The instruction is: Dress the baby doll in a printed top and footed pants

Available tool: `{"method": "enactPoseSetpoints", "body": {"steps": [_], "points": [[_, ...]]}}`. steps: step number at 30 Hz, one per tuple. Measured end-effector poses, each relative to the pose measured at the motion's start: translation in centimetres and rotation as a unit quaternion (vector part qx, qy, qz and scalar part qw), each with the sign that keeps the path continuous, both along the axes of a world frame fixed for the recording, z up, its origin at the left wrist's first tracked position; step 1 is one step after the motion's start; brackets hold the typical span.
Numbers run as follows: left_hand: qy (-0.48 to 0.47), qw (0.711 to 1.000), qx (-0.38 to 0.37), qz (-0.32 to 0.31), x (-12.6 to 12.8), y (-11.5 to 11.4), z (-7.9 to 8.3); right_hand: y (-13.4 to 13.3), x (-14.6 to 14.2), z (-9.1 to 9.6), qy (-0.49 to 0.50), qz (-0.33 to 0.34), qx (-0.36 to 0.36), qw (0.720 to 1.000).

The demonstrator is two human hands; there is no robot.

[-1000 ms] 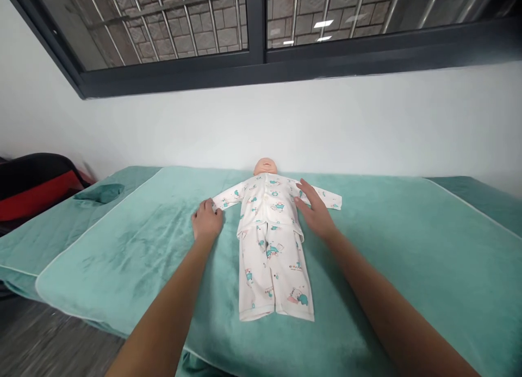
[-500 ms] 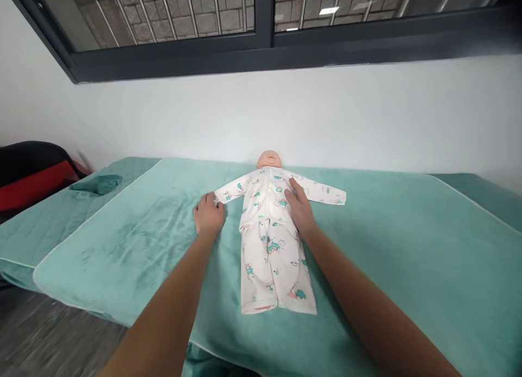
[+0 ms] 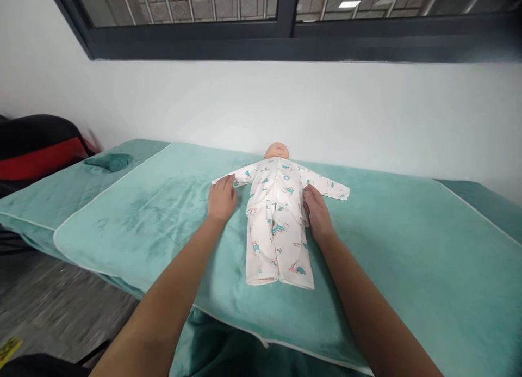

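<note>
A baby doll (image 3: pixel 277 150) lies on its back on a green bed, dressed in a white printed baby shirt (image 3: pixel 267 184) and matching trousers (image 3: pixel 261 252). Both sleeves are spread out sideways. My left hand (image 3: pixel 222 198) rests over the end of the left-hand sleeve, fingers stretched out and covering part of the cuff. At the opposite side of the shirt, below the right-hand sleeve (image 3: pixel 330 186), my right hand (image 3: pixel 318 212) has its fingers bent in against the side edge and appears to grip the fabric. The trousers lie flat, legs toward me.
The green velvet bed cover (image 3: pixel 408 257) spreads to both sides, with a face hole (image 3: pixel 110 162) at the left end. Behind it rises a white wall (image 3: pixel 196 105) under a dark window frame (image 3: pixel 183 45). A black and red chair (image 3: pixel 44 154) stands at left.
My right hand has slid from the shirt's chest to its side edge. My left hand's fingers have straightened over the sleeve end. The camera view has shifted slightly.
</note>
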State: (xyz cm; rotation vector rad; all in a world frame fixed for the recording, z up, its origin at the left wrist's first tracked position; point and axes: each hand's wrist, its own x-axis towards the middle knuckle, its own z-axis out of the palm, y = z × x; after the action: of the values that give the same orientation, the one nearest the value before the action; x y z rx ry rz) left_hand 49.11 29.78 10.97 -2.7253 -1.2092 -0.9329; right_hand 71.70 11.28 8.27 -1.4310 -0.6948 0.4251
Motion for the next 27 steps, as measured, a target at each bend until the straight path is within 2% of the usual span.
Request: {"method": "enactPoseSetpoints", "body": {"steps": [4,6,12,15,18,20,22,24,27], "points": [[0.075,0.991,0.001,-0.11,-0.1,-3.8,-0.2,0.2,-0.3,0.6,-0.036,-0.021,-0.072,0.997],[0.111,0.983,-0.014,-0.145,-0.3,-5.4,-0.4,0.3,-0.7,1.1,-0.071,-0.015,-0.093,0.993],[0.14,0.976,-0.081,-0.148,-1.4,-7.5,-0.5,-1.1,-2.6,1.8,-0.166,-0.016,-0.155,0.974],[0.101,0.977,-0.111,-0.152,-2.1,-8.4,-0.5,-2.5,-3.3,2.2,-0.23,0.027,-0.139,0.963],[0.042,0.982,-0.115,-0.146,-3.8,-11.1,-0.9,-4.8,-3.7,2.2,-0.281,0.062,-0.138,0.948],[-0.021,0.986,-0.103,-0.133,-6.5,-14.4,-1.7,-6.9,-3.9,1.9,-0.301,0.059,-0.16,0.938],[-0.107,0.982,-0.09,-0.129,-10.8,-19.0,-2.9,-9.4,-4.2,1.1,-0.307,0.033,-0.203,0.929],[-0.153,0.979,-0.078,-0.109,-16.3,-24.5,-4.3,-11.9,-4.3,0.1,-0.318,-0.004,-0.247,0.915],[-0.159,0.982,-0.079,-0.061,-25.4,-32.8,-5.6,-14.7,-3.7,-2.0,-0.337,0.001,-0.261,0.905]]}}
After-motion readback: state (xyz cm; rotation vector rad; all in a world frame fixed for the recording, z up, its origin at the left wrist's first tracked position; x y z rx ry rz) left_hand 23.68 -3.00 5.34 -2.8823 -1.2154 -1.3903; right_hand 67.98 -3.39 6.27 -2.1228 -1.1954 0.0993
